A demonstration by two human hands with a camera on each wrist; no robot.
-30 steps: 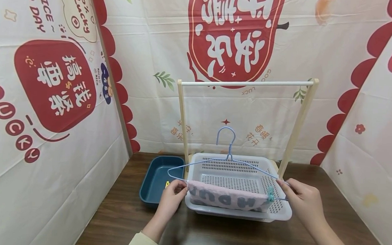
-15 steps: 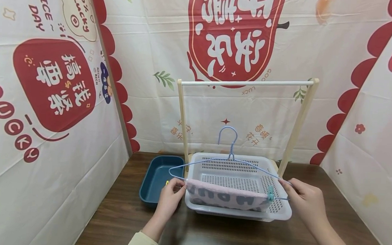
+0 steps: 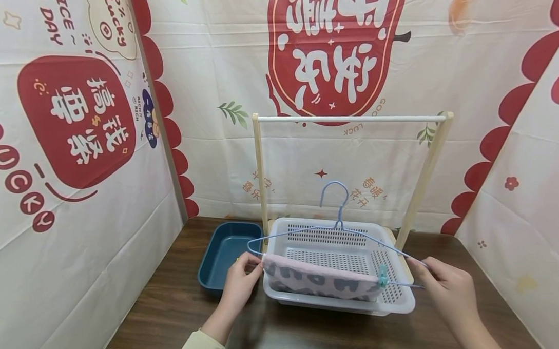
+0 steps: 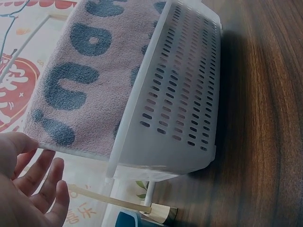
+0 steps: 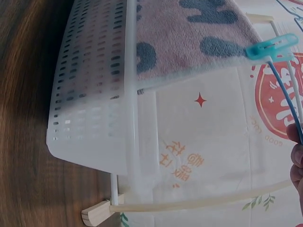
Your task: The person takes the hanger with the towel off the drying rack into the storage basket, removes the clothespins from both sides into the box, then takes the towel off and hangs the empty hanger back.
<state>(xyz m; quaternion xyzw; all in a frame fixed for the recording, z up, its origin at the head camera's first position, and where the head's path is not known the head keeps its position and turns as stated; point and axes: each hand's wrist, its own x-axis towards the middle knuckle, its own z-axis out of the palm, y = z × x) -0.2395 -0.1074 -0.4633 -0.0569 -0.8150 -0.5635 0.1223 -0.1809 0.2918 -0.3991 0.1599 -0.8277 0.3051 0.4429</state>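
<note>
A pink towel [image 3: 319,279] with grey letters hangs folded over the lower bar of a blue wire clothes hanger [image 3: 340,217]. Near the towel's right end, a teal clothespin [image 3: 383,276] clamps it to the bar, also seen in the right wrist view as a clothespin [image 5: 272,48]. My left hand [image 3: 242,277] pinches the towel's upper left corner between thumb and forefinger, the other fingers loosely bent in the left wrist view. The hanger's right end is gripped by my right hand [image 3: 448,293]. Behind and under the towel stands a white perforated basket [image 3: 330,303].
Left of the basket, a dark blue tray [image 3: 207,267] sits on the wooden table [image 3: 164,299]. A wooden rack with a white crossbar [image 3: 355,119] stands behind the basket. Printed cloth walls [image 3: 206,156] enclose the table at the back and sides.
My right hand has drawn the hanger to the right, its hook and left end shifting too. The towel and clothespin have shifted slightly left, with my left hand still pinching the corner.
</note>
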